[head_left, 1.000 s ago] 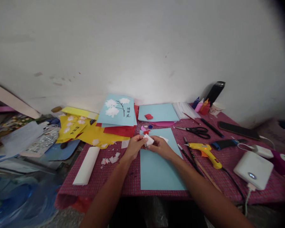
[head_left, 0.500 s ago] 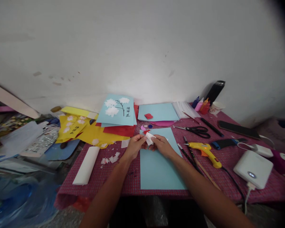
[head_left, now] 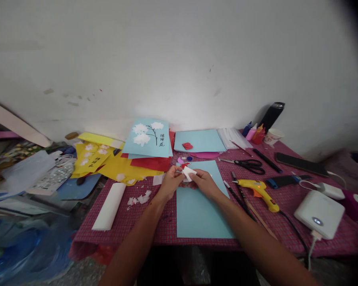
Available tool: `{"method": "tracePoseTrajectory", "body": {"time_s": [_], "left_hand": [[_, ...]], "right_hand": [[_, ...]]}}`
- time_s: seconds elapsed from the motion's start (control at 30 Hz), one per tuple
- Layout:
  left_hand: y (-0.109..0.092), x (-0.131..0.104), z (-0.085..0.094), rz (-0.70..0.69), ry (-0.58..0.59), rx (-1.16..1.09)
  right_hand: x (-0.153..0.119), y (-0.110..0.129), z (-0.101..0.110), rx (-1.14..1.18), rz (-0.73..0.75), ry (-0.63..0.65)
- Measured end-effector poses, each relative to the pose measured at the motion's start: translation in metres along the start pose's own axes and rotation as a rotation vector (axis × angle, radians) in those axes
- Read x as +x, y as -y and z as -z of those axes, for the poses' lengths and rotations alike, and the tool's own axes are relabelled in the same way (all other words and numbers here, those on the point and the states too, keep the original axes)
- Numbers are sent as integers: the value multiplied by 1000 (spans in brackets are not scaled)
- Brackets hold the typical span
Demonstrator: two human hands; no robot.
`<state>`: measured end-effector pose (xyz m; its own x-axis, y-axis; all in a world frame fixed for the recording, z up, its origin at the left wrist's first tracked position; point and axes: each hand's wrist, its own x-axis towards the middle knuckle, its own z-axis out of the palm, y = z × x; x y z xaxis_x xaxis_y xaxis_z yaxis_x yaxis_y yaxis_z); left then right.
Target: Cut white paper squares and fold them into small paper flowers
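Note:
Between my two hands is a small folded piece of white paper [head_left: 189, 172], held over the upper part of a light blue sheet [head_left: 201, 216]. My left hand [head_left: 172, 182] grips its left side, thumb and fingers pinched together. From the right, my right hand [head_left: 203, 182] pinches it with closed fingers. Just beyond the fingers lie small red, pink and blue pieces [head_left: 184, 159]. A white folded paper strip [head_left: 109, 206] and torn white paper scraps [head_left: 139, 199] rest on the checked cloth to the left.
Scissors [head_left: 247, 163], a yellow glue gun [head_left: 261, 192], a white power bank [head_left: 320, 214] and a dark phone [head_left: 301, 164] lie on the right. Cards with white paper flowers [head_left: 147, 139] and yellow sheets [head_left: 128, 169] are at the back left. Paint bottles [head_left: 253, 133] stand near a black flask [head_left: 272, 115].
The white paper has turned between my fingers and now shows a flatter, more compact face. My left fingers have shifted slightly. The view has moved a little.

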<state>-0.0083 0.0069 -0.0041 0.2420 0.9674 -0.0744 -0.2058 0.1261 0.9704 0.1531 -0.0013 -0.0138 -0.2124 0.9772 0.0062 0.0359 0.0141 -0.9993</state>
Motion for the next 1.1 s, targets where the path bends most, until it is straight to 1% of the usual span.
{"method": "tracePoseTrajectory", "body": {"time_s": [0.2,0.37,0.5,0.67,0.77,1.1], "left_hand": [[-6,-3,-2,48,1,-52],[-6,-4,-3,-2,4,-27],[-5,-3,-3,-37,23,12],[-4,-3,-2,-51,31,32],[-4,-2,-3,-39,20,23],[-3,0,-1,-27,1,-35]], "right_hand": [[0,0,0,-23,45,-17],[-4,7,-1,-8,62,27],[-4,9,0,97,12,42],[0,2,1,188,-79,16],[2,0,1,183,-82,14],[-1,6,1,187,-84,27]]}}
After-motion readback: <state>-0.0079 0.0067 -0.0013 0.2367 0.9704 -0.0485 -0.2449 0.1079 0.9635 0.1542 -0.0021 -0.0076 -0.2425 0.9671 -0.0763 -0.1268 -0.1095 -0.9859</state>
